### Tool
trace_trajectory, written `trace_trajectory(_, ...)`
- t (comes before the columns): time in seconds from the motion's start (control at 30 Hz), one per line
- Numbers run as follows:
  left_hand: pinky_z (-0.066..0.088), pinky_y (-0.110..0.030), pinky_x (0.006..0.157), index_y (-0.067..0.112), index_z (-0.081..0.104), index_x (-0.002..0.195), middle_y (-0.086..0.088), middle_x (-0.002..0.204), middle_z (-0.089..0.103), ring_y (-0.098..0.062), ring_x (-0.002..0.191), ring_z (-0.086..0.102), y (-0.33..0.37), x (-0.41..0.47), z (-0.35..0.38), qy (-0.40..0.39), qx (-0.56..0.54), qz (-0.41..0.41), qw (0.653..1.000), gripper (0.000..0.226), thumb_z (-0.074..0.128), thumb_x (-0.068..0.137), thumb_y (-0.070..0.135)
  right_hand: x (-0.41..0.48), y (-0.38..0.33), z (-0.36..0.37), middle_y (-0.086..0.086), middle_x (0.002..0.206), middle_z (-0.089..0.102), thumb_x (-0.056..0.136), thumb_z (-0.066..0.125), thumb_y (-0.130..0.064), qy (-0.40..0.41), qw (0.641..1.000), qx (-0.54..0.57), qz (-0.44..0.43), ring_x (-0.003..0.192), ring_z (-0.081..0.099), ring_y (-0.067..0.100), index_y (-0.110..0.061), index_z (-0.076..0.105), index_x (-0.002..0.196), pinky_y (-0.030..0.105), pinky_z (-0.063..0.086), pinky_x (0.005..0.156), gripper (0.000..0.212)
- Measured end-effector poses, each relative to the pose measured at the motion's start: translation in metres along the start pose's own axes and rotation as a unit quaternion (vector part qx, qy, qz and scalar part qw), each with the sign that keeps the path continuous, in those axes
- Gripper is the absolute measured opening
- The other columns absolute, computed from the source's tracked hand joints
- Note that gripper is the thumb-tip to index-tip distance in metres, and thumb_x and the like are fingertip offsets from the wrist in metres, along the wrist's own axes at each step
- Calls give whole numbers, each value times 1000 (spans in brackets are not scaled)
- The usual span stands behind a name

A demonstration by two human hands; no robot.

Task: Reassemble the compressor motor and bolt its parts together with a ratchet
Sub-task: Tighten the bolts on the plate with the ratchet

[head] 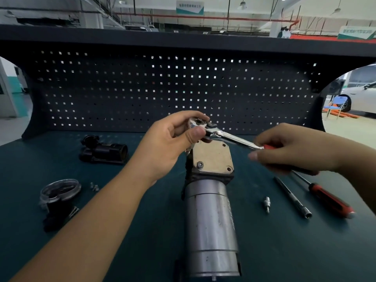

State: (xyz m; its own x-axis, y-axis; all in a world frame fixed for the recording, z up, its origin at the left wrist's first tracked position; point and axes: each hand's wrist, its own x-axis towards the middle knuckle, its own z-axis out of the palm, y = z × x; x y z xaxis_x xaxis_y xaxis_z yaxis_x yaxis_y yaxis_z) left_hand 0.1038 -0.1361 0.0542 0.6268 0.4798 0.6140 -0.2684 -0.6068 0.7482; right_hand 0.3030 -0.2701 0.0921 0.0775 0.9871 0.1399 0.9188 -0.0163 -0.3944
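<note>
The dark pegboard [183,88] rises behind both hands, and the teal bench top [142,210] spreads beneath them. The compressor motor [209,220] lies lengthwise on the bench, its grey cylinder running from the near edge up to a square metal end plate [211,157] just below the left fingers. The left hand [173,139] curls its fingers and thumb round the head of the ratchet [234,139], held over the plate's far corner. The right hand [284,151] grips the ratchet's red handle with closed fingers. Left of the left fingers sits a black housing [103,151], with a clear-faced gauge [60,189] nearer. Below the right fingers lie a red screwdriver [329,198], an extension bar [293,198] and a small socket [267,203]. One bolt [200,164] sits in the plate's near corner.
</note>
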Motion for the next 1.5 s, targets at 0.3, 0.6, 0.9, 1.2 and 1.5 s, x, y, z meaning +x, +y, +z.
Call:
trace_trajectory(0.3,30,-4,90,46,59,104,32,113,57,15,113,43,-25,-31,-7,-12,188,-43,981,40,76,69,37,-33,22,13,-1,42,41,65,47,-66,147,989,-21,-10,38,33,5,-17,43,57,18,29,43,49)
trace_trajectory(0.6,21,2,92,46,60,88,24,108,55,1,114,40,-39,-36,12,88,261,17,961,26,76,72,33,-33,20,29,-7,46,35,64,44,-65,172,983,-62,-16,45,34,9,-9,40,57,21,28,48,56)
trace_trajectory(0.9,22,2,91,50,58,82,23,103,55,-1,111,41,-44,-36,19,127,254,28,958,26,75,74,33,-30,22,35,-6,47,35,65,43,-66,168,983,-66,-15,46,32,11,-11,39,57,23,27,48,56)
trace_trajectory(1.2,26,-1,90,49,58,81,24,102,55,-2,109,42,-45,-37,21,135,234,19,963,26,75,74,32,-33,23,39,-8,48,39,66,39,-69,179,979,-95,-24,48,34,12,-20,37,56,24,25,47,50)
trace_trajectory(1.5,35,-15,85,43,62,81,23,102,54,-5,107,49,-42,-37,23,138,194,-3,971,21,75,75,28,-34,22,42,-5,48,38,66,26,-73,184,970,-160,-7,49,39,12,-29,33,60,34,32,52,45)
